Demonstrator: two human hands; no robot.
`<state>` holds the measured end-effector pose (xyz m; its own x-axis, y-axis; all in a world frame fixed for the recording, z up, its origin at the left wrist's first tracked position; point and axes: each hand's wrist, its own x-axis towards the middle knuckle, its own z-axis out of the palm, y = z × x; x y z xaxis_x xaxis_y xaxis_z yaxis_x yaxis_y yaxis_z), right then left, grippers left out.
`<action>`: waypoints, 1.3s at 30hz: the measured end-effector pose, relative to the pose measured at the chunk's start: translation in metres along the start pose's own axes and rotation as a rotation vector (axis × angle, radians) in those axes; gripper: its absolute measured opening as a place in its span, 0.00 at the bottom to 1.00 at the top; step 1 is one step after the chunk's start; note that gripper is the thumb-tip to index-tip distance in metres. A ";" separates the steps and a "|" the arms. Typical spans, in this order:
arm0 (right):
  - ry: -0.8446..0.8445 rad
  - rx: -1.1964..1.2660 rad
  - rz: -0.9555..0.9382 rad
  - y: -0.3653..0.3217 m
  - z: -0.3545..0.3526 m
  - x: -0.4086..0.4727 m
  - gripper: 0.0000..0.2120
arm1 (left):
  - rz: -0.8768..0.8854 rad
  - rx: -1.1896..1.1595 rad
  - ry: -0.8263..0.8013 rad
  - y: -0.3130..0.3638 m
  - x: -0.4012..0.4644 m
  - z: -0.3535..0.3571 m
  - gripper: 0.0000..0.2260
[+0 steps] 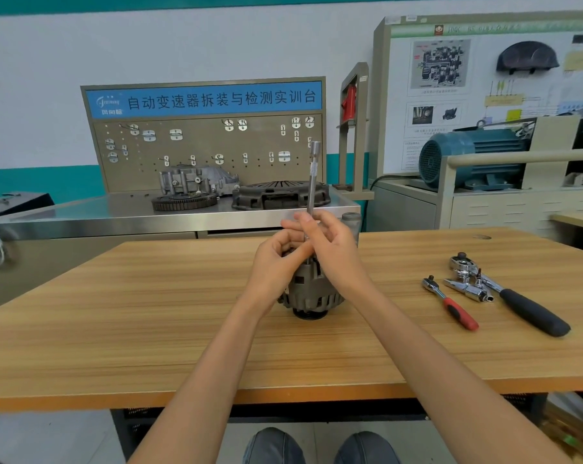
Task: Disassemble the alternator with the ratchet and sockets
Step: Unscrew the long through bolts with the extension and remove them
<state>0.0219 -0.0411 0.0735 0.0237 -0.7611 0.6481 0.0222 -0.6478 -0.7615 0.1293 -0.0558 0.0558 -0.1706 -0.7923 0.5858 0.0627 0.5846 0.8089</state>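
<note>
Wood-grain counter (149, 313), wide, spanning the lower scene. Behind it, steel bench with pegboard (203, 142) under a blue sign, flywheel ring gear (184, 199) and dark clutch cover (280, 195) resting on its top. To the right, teal electric motor (474, 159) on a cabinet before a wall chart.

Alternator (312, 294) near the counter's middle, standing on end, pulley downward, partly hidden behind both hands. Long extension bar (313, 182) rising almost upright from its top, square-drive end uppermost.

Left hand (276, 262) curled against the alternator's upper part and the bar's base, fingers bent round it. Right hand (333, 249) gripping the bar's lower shaft, thumb and fingers wrapped about it, touching the left hand.

Well apart on the right: black-handled ratchet (517, 303) lying diagonally, chrome sockets (467, 289) just beside its head, small red-handled ratchet (450, 303) next to them.
</note>
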 end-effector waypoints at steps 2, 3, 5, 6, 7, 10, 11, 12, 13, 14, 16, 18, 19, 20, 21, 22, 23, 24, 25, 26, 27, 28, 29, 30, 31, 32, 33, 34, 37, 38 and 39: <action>0.021 -0.003 -0.030 0.000 0.000 -0.001 0.07 | -0.006 0.014 0.002 0.000 0.000 0.000 0.04; 0.025 -0.021 -0.043 0.000 0.001 -0.001 0.08 | -0.006 0.019 -0.005 0.000 0.000 0.000 0.04; 0.022 -0.078 -0.059 0.000 0.000 0.000 0.11 | -0.006 0.014 -0.041 0.001 -0.001 -0.002 0.05; 0.017 -0.093 -0.060 0.000 -0.001 0.000 0.12 | -0.004 0.008 -0.068 0.002 -0.001 -0.004 0.06; 0.013 -0.091 -0.055 0.000 -0.002 0.000 0.12 | -0.002 0.002 -0.093 0.003 -0.001 -0.006 0.07; 0.014 -0.063 -0.029 -0.001 -0.002 0.000 0.13 | 0.002 -0.010 -0.116 0.004 -0.001 -0.009 0.08; 0.013 -0.051 -0.022 -0.001 -0.001 -0.001 0.13 | 0.002 -0.012 -0.106 0.004 -0.001 -0.008 0.08; 0.009 -0.038 -0.015 -0.002 0.000 -0.001 0.13 | 0.002 -0.015 -0.090 0.003 -0.001 -0.007 0.07; 0.006 -0.030 -0.011 -0.002 0.000 -0.001 0.13 | 0.003 -0.013 -0.069 0.002 0.000 -0.006 0.06; 0.004 -0.027 -0.012 -0.003 0.001 -0.001 0.11 | 0.004 -0.006 -0.046 0.001 0.000 -0.005 0.06; 0.005 -0.017 -0.015 -0.004 0.001 -0.002 0.08 | 0.000 0.011 -0.009 -0.001 0.000 -0.003 0.04; 0.012 -0.003 -0.030 -0.004 0.001 -0.002 0.07 | -0.010 0.023 0.010 -0.002 0.001 -0.002 0.04; 0.015 -0.006 -0.038 -0.004 0.001 -0.002 0.09 | -0.013 0.030 0.012 -0.002 0.000 -0.002 0.05; 0.015 -0.018 -0.040 -0.004 0.000 -0.001 0.10 | -0.015 0.031 0.008 -0.002 0.000 -0.002 0.05; 0.009 -0.035 -0.039 -0.004 -0.001 0.000 0.11 | -0.015 0.023 -0.004 -0.001 0.000 -0.003 0.05; -0.001 -0.052 -0.038 -0.005 -0.002 0.001 0.12 | -0.016 0.006 -0.024 0.000 -0.001 -0.004 0.05; -0.010 -0.063 -0.036 -0.004 -0.003 0.001 0.12 | -0.015 -0.012 -0.048 0.002 -0.001 -0.005 0.06; -0.017 -0.069 -0.033 -0.004 -0.004 0.001 0.13 | -0.013 -0.026 -0.069 0.003 -0.001 -0.006 0.06; -0.022 -0.072 -0.028 -0.004 -0.005 0.001 0.13 | -0.011 -0.034 -0.082 0.003 -0.001 -0.007 0.07; -0.027 -0.070 -0.021 -0.004 -0.006 0.001 0.13 | -0.012 -0.039 -0.086 0.004 -0.002 -0.008 0.07; -0.034 -0.066 -0.011 -0.004 -0.006 0.001 0.14 | -0.012 -0.036 -0.084 0.004 -0.002 -0.008 0.08; -0.044 -0.062 0.002 -0.004 -0.006 0.001 0.14 | -0.011 -0.030 -0.078 0.005 -0.002 -0.007 0.07; -0.054 -0.056 0.017 -0.005 -0.005 0.001 0.14 | -0.013 -0.021 -0.069 0.005 -0.002 -0.007 0.07; -0.061 -0.045 0.033 -0.005 -0.005 0.001 0.15 | -0.021 -0.018 -0.056 0.005 -0.002 -0.006 0.06; -0.061 -0.027 0.048 -0.005 -0.004 0.001 0.15 | -0.030 -0.016 -0.044 0.005 -0.001 -0.005 0.05; -0.058 -0.011 0.059 -0.006 -0.004 0.001 0.15 | -0.040 -0.013 -0.033 0.005 0.000 -0.004 0.04; -0.053 -0.007 0.062 -0.006 -0.003 0.001 0.14 | -0.047 -0.005 -0.022 0.005 0.001 -0.003 0.03; -0.049 -0.019 0.058 -0.006 -0.003 0.000 0.13 | -0.053 0.001 -0.012 0.006 0.001 -0.002 0.02; -0.018 -0.044 0.043 -0.005 -0.003 -0.001 0.08 | -0.054 0.003 -0.001 0.006 0.002 -0.001 0.02; -0.006 -0.032 0.035 -0.004 -0.003 -0.001 0.07 | -0.057 -0.001 0.003 0.005 0.002 0.000 0.04; 0.003 -0.018 0.021 -0.003 -0.003 -0.001 0.07 | -0.060 -0.003 0.007 0.005 0.002 0.000 0.05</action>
<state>0.0193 -0.0386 0.0758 0.0215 -0.7748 0.6318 0.0040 -0.6319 -0.7751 0.1293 -0.0543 0.0610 -0.1672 -0.8273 0.5364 0.0555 0.5353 0.8429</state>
